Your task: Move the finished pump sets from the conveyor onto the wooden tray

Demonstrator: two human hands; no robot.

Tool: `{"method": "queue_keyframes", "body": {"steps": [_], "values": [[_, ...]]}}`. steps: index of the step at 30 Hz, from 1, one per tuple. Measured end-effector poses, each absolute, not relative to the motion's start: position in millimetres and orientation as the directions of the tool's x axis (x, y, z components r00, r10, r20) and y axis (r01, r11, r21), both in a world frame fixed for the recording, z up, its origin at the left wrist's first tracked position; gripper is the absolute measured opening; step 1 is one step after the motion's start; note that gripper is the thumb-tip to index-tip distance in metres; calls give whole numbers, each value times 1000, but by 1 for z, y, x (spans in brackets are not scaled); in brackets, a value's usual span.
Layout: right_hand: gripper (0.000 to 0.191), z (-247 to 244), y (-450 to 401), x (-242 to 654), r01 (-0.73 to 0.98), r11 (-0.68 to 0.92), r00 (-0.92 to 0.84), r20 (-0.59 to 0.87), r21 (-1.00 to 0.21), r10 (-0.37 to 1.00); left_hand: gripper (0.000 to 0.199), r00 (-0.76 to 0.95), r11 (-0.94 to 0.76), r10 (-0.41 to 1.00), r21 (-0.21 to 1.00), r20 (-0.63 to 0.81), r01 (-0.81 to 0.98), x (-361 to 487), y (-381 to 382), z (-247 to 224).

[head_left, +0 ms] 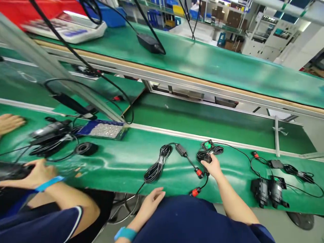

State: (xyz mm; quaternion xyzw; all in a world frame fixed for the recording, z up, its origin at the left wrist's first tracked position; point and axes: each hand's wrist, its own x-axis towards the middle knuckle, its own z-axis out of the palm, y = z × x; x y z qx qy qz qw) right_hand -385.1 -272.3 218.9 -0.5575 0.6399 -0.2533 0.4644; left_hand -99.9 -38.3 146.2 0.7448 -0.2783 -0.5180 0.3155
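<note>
My right hand (212, 165) is closed on a small black box (206, 159) among coiled black cable, with a green round label (208, 145) just behind it. My left hand (153, 199) is at the table's front edge, fingers slightly curled and apart, holding nothing. Between and beyond my hands lies a tied bundle of black cable (158, 168), joined to a small black module (181, 150) and a red-and-black connector (199, 172). A second red-and-black connector (195, 192) is near the edge, on a cable leading toward my right hand.
Two black pumps (268, 191) stand on the green table (235, 179) at the right. At the left, a co-worker's hand (42, 173) holds a black device, near a black tape roll (86, 148) and a blue tray (87, 129). A raised shelf (215, 64) runs across the back.
</note>
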Motion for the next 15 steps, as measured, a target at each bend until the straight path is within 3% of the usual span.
{"method": "queue_keyframes", "body": {"steps": [4,9,12,15], "values": [[38,200,-280,-389,-466,133,155,-229,-875,-961,75,273,-647,-750,755,-602,-110,-109,-57,165],[43,196,-288,-425,-423,218,85,-278,-880,-957,70,157,-616,-787,777,-597,-131,-128,-94,183],[51,200,-283,-431,-283,323,43,-348,-903,-936,70,23,-594,-801,789,-598,-156,-153,-124,194],[52,205,-265,-411,-103,365,93,-374,-925,-923,90,-82,-532,-833,833,-547,-154,-194,-162,209]]}}
